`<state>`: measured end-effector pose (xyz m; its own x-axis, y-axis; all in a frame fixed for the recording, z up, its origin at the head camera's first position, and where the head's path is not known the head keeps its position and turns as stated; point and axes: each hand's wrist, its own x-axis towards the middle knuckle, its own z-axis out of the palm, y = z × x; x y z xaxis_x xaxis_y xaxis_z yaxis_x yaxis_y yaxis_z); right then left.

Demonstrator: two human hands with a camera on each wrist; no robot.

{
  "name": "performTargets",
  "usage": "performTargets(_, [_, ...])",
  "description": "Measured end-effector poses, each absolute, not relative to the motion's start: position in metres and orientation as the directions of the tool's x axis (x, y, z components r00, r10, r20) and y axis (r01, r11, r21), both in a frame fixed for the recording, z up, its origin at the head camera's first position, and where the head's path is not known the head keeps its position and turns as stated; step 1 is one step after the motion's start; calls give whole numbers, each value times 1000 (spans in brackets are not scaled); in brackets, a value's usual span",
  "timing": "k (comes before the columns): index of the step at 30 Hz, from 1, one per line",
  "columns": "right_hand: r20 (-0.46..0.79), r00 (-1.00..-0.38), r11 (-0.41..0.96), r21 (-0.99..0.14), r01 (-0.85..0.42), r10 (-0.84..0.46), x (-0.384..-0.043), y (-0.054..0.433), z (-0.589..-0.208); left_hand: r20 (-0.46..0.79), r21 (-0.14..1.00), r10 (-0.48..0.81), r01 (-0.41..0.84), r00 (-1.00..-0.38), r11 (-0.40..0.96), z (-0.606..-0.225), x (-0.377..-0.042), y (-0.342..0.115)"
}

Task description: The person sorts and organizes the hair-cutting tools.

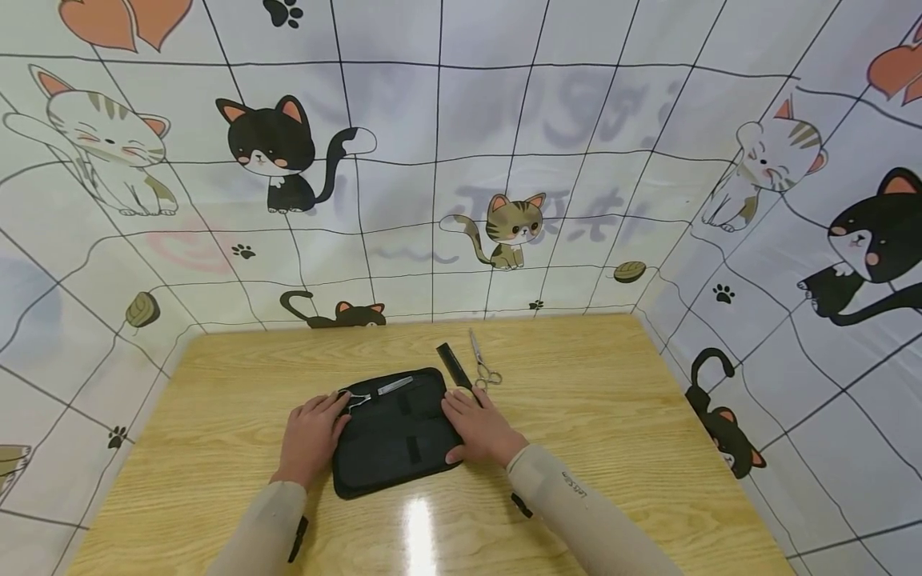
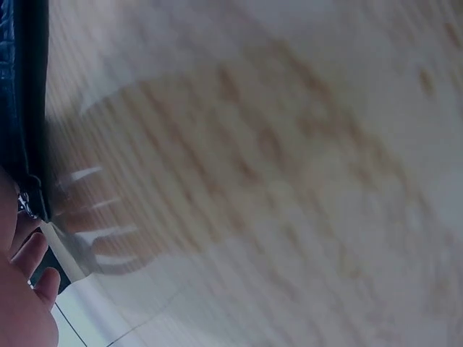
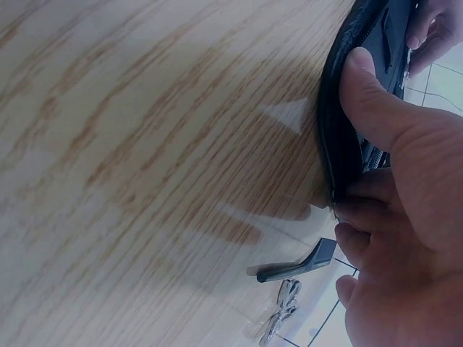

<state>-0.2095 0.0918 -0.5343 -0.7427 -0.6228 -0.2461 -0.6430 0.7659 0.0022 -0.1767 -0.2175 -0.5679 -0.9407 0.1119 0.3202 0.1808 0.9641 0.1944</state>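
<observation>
A black zip case lies on the wooden table, its dark inner side with straps facing up. Silver scissors are tucked into its upper part. My left hand holds the case's left edge, its fingers by the scissors' handles. On the right edge my right hand grips the case; in the right wrist view the thumb presses on the rim while the other fingers curl at the outer side. Beyond that hand lies a black comb, its lower end partly hidden by the fingers. A second pair of scissors lies beside it.
The light wooden table ends at a hanging cloth with cartoon cats, which also encloses both sides. A bright light reflection shows near the front of the table.
</observation>
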Motion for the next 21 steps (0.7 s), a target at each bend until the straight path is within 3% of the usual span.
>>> performTargets(21, [-245,-742,761,25,-648,-624,-209,93,-535,314,154,127,183,-941,971,-567,-185,-203])
